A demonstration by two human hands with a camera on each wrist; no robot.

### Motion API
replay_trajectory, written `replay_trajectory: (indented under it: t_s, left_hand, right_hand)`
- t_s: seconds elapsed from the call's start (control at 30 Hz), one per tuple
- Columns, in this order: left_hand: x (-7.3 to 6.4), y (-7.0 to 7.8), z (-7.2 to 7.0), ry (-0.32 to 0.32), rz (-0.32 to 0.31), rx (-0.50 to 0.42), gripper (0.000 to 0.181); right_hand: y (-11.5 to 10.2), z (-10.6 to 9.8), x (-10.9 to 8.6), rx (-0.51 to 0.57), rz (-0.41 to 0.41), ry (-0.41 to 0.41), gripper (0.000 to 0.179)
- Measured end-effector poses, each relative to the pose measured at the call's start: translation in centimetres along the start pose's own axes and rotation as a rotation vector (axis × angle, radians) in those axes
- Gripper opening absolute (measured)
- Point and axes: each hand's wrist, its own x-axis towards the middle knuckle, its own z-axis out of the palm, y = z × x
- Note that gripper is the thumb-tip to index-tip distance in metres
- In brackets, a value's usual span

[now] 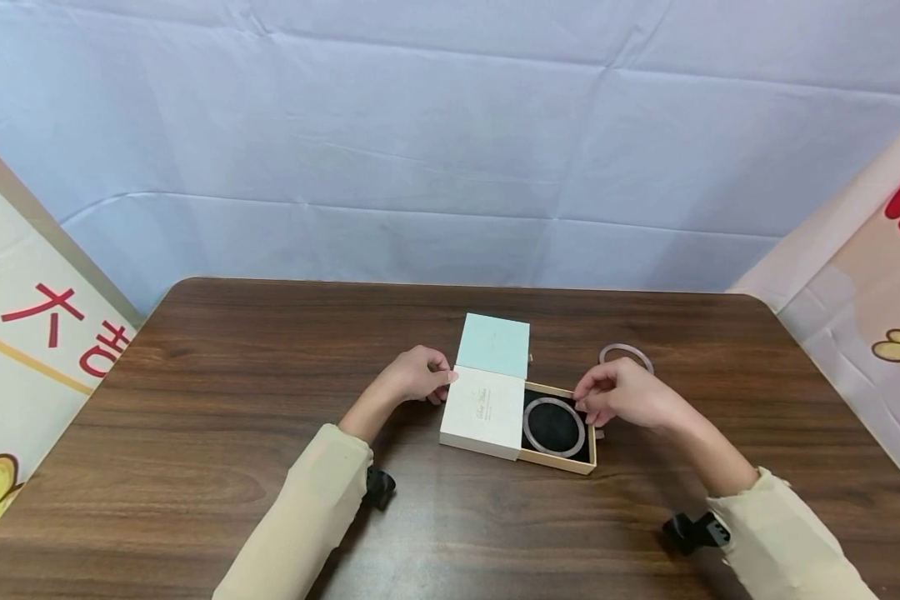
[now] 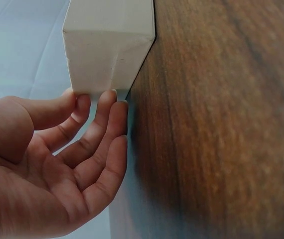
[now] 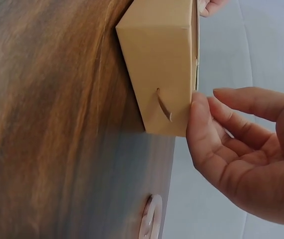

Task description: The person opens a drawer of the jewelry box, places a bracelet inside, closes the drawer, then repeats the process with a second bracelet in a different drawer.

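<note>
A white drawer box lies on the table with its tan drawer pulled out to the right. On the black lining inside sits a greyish bangle. My left hand is at the sleeve's left end, thumb and fingertips touching its edge in the left wrist view. At the drawer's right end, the fingertips of my right hand meet the rim, while the thumb stands apart. A short ribbon pull hangs from that end. Behind my right hand lies a second bangle, partly hidden by it.
A pale teal box adjoins the white one at its far side. The brown wooden table ends at a white cloth backdrop. Printed banners stand at both sides. Each wrist carries a small black camera.
</note>
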Motion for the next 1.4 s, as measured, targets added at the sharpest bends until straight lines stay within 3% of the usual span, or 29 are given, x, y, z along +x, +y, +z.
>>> replay_trajectory:
  t_s: [0.27, 0.6, 0.83, 1.4]
  left_hand:
    - [0.1, 0.0, 0.0, -0.003, 0.0, -0.003, 0.021]
    - [0.1, 0.0, 0.0, -0.006, 0.001, -0.003, 0.021]
    - [0.1, 0.0, 0.0, -0.008, 0.006, -0.014, 0.021]
    - [0.0, 0.0, -0.1, -0.015, 0.008, -0.021, 0.021]
  right_hand:
    - [0.6, -0.6, -0.6, 0.013, -0.016, -0.026, 0.012]
    - [1.7, -1.0, -1.0, -0.008, 0.024, -0.037, 0.009]
    - [2.4, -1.0, -1.1, 0.042, 0.044, -0.104, 0.012]
    - [3.2, -0.7, -1.1, 0.169, 0.013, -0.173, 0.016]
